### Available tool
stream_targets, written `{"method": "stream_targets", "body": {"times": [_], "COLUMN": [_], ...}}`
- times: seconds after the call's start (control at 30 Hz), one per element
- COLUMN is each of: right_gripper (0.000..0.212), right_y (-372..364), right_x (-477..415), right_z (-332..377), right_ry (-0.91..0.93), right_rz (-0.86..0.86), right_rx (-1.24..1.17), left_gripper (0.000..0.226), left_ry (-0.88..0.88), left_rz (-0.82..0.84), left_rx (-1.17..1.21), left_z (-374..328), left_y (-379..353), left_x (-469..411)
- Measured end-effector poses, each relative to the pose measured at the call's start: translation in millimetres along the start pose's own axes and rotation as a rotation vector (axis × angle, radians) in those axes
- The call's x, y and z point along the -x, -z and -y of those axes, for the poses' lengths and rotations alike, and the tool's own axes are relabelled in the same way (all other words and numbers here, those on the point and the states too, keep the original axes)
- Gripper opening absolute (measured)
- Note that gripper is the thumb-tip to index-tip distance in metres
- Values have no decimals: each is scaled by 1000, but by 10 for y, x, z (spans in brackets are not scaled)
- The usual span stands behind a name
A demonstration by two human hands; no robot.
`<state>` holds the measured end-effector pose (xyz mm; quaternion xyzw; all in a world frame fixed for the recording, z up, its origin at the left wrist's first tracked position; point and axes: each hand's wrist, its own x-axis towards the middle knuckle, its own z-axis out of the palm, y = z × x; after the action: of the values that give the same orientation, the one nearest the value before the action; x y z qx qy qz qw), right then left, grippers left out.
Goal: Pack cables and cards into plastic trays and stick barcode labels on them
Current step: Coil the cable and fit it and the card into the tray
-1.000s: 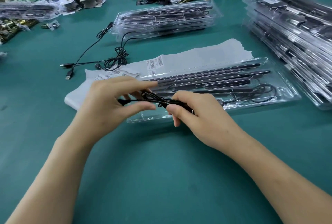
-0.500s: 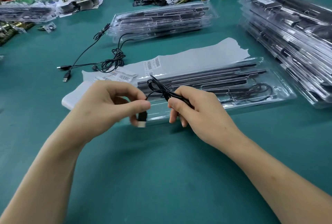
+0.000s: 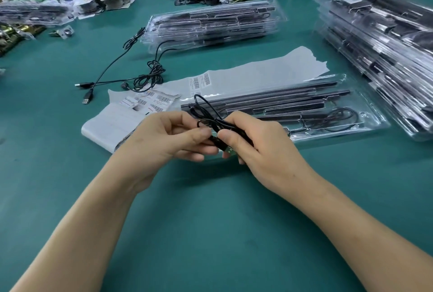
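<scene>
You are at the cable step: both hands are gathering one black cable [image 3: 207, 113] into a small bundle, just in front of the near-left end of the open plastic tray [image 3: 375, 125]. Your left hand [image 3: 168, 144] pinches the cable between thumb and fingers, and your right hand [image 3: 260, 148] is curled around the folded strands, with the thumb pressing beside the USB plug [image 3: 229, 150]. One loop stands up above the hands, over the tray's left end. The tray already holds long dark strips and, at its right end, one coiled cable. I judge that the next move is to tighten the bundle so the loop does not spring open, then press it into a free pocket of the tray; which pocket is free I cannot tell. The barcode labels [image 3: 150, 101] lie just left of the tray and wait for later. Behind the tray's left end lie the loose cables [image 3: 150, 76], and farther behind is a stack of trays [image 3: 210, 22]. Compared with half a second ago, the plug has passed from hanging under your left fingers to your right thumb, and your hands have come closer together.
</scene>
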<state>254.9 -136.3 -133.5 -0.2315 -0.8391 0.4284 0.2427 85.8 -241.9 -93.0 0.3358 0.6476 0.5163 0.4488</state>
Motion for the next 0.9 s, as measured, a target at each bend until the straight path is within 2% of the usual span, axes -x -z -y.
{"method": "stream_targets", "body": {"times": [0.1,0.33,0.57,0.67,0.8,0.9], "right_gripper": [23,29,58,43,27,24], "right_y": [-1,-10,-39,-34,-44,-52], "right_x": [-2,-6,13,9,23,32], "right_z": [-2,3,36,49,71,72], "right_ry": [0,1,37,28,33,56], "right_rz": [27,67,56,44,61,65], "right_rx": [19,92,220,259,266,319], "left_gripper": [13,17,24,29,38,53], "left_ry": [-10,19,-4,-10,-73,-285], "left_rz": [-11,-54,-56,-47,-34,-121], "left_rx": [34,97,96,108,-99,-460], "left_z": [-41,-28,13,17,-36,-122], "left_y": [76,150,39,48,144,337], "left_x": [1,-21,-21,-28,-9,47]}}
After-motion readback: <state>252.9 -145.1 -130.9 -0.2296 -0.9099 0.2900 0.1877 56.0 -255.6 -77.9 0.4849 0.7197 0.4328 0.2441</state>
